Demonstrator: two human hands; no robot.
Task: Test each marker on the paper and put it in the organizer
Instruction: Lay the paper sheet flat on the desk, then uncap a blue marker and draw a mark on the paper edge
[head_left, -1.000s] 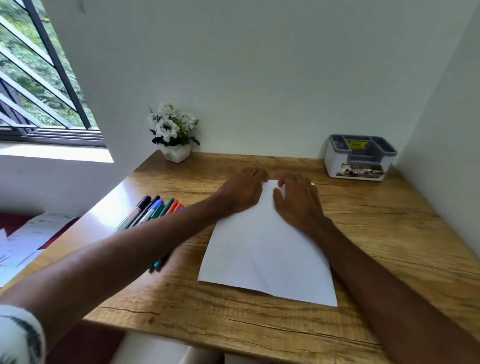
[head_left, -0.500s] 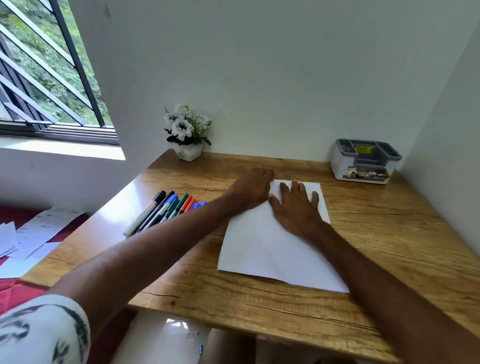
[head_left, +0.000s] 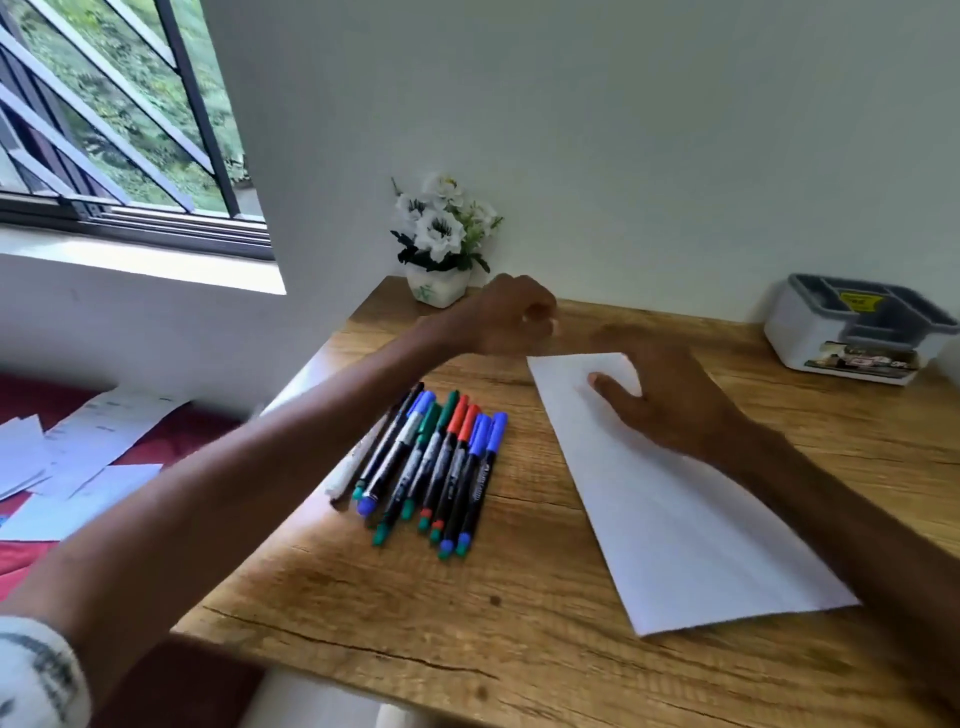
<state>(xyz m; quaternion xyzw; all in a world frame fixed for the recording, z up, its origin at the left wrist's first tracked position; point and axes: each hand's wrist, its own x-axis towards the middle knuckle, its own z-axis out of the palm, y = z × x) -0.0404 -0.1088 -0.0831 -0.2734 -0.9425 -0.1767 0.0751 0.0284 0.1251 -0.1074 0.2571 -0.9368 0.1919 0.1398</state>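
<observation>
A white sheet of paper (head_left: 670, 509) lies on the wooden desk (head_left: 545, 613). My right hand (head_left: 660, 395) rests flat on the paper's far end, fingers spread. My left hand (head_left: 511, 317) hovers above the desk just left of the paper's far corner, fingers loosely curled, holding nothing. A row of several capped markers (head_left: 436, 467) in blue, green, red and black lies side by side on the desk to the left of the paper, below my left forearm. The white and grey organizer (head_left: 852, 332) stands at the far right corner.
A small white pot of white flowers (head_left: 441, 244) stands at the desk's far left corner against the wall. Loose papers (head_left: 78, 452) lie on a red surface left of the desk, below the window (head_left: 114, 119).
My left hand has lifted off the paper and moved up and left. The view has swung left, so the markers now show fully. My right hand stays on the paper.
</observation>
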